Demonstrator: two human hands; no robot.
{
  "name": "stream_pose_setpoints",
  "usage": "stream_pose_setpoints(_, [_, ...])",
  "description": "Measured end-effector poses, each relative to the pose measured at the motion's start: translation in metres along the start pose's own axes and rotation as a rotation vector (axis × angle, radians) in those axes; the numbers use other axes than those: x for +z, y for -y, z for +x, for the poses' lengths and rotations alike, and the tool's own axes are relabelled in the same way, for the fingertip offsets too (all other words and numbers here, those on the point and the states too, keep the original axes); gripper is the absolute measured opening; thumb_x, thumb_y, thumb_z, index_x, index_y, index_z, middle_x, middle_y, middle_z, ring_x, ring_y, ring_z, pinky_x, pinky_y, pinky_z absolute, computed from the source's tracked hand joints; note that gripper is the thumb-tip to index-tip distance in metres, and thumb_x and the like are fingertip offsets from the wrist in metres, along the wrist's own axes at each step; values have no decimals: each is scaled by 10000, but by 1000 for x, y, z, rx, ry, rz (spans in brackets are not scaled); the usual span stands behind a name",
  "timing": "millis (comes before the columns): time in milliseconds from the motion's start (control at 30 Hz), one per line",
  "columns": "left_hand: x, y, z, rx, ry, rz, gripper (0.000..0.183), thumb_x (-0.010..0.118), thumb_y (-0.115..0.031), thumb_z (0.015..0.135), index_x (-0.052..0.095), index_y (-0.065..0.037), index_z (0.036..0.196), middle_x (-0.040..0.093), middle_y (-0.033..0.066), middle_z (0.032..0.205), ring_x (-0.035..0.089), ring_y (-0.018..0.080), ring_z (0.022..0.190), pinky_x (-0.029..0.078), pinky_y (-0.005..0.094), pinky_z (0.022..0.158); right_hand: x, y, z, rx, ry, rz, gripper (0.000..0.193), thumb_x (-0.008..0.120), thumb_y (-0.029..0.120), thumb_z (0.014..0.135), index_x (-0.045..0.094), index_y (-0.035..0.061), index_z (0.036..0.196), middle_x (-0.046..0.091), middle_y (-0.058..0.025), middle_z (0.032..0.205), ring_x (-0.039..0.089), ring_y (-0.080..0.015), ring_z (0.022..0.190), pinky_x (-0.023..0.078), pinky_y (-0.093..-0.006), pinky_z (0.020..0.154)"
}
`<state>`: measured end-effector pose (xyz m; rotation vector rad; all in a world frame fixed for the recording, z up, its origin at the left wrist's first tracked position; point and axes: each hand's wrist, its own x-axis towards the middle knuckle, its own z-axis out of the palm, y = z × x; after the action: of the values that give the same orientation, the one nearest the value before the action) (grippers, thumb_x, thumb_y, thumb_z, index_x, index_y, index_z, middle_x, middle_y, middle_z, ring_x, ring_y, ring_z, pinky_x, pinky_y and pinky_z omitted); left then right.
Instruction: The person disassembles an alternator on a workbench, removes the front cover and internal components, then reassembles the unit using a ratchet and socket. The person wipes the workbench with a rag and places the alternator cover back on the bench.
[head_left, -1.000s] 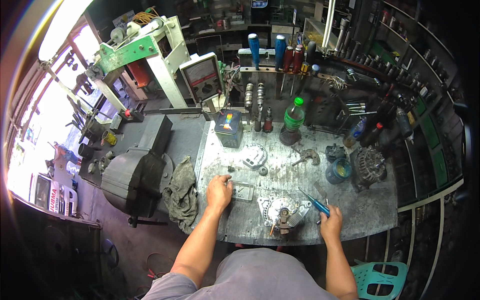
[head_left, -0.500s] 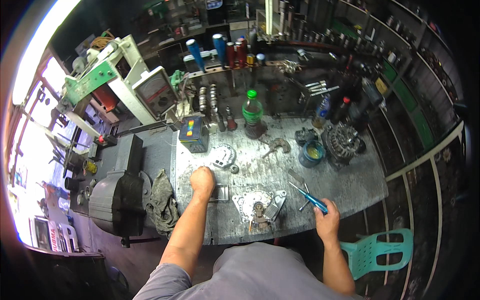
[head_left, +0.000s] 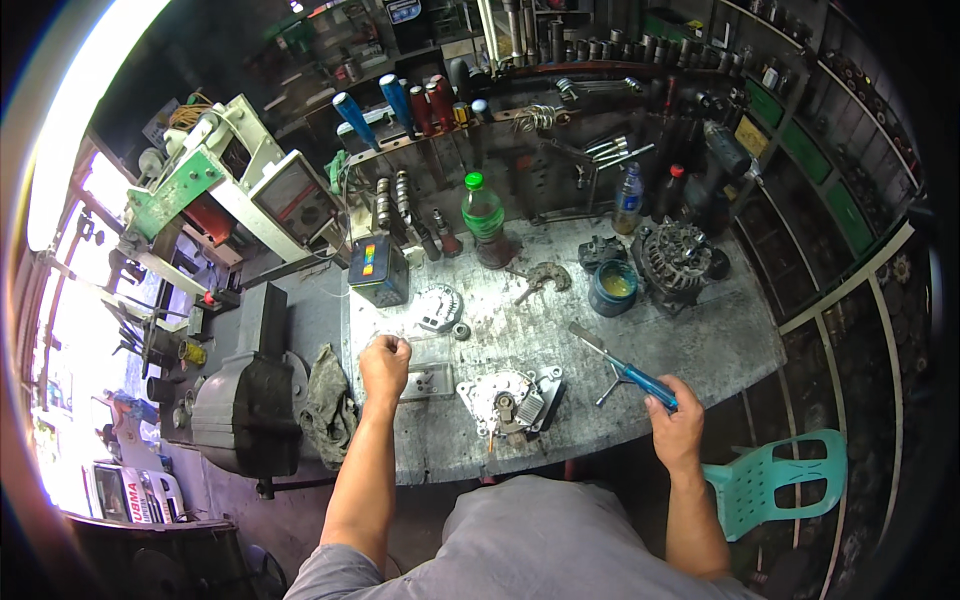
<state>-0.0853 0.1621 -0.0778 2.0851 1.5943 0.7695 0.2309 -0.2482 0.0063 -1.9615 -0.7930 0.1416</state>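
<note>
My left hand [head_left: 385, 368] is closed over the left part of the bench, fingers curled together; whatever is in them, if anything, is hidden. Beside it lies a flat rectangular metal tray [head_left: 430, 382] with small parts on it. My right hand [head_left: 679, 426] grips a blue-handled screwdriver [head_left: 650, 386], its shaft pointing up and left over the bench. Around its tip are a flat grey strip [head_left: 587, 336] and a T-shaped wrench [head_left: 611, 388]. Between my hands sits an opened alternator housing [head_left: 507, 402]. A round slotted end cover [head_left: 439, 308] and a small ring [head_left: 461, 331] lie beyond.
A black boxy battery [head_left: 378, 271], a green-capped bottle [head_left: 483, 221], a blue tub of grease [head_left: 613, 288] and another alternator [head_left: 676, 258] stand along the back. A bench vise [head_left: 245, 400] and a grey rag [head_left: 329, 410] are at left, a green chair [head_left: 775, 490] at right.
The whole view has shifted a little. My left hand has drawn left off the metal tray, uncovering more of it. My right hand still holds the screwdriver, slightly farther right.
</note>
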Motion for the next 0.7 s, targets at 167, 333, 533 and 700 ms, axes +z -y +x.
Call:
stream_pose_setpoints(167, [-27,-9,-28,-176,-31,-516,88,800,-33,985,775,9,912,779,55,797,718,93,744,595,291,705,2,13,5,-78,45,21,322,847,13,973,755,-46,1275,770,-104,1054,706,-180,916,574,-340,835])
stream_pose_setpoints(333, [-40,-19,-77,-158,17,-1052,130,754,54,1031,689,-11,1123,772,74,988,748,139,892,636,298,828,3,36,5,-95,158,140,346,861,8,918,760,-33,1246,799,-185,1108,777,-306,971,604,-407,888])
stream_pose_setpoints(533, [-64,-51,-141,-151,286,-1093,160,821,1,1053,806,12,1212,843,84,1116,778,151,1001,631,315,944,10,71,1,-124,388,410,315,848,6,924,771,-12,1229,805,-111,1087,769,-190,977,612,-338,889])
stream_pose_setpoints(700, [-74,-75,-170,-253,445,-1422,171,825,-4,1056,789,14,1223,842,136,1171,807,216,1103,664,405,1054,15,90,-6,-96,477,439,319,848,21,914,774,-1,1224,806,-101,1073,771,-175,957,616,-329,879])
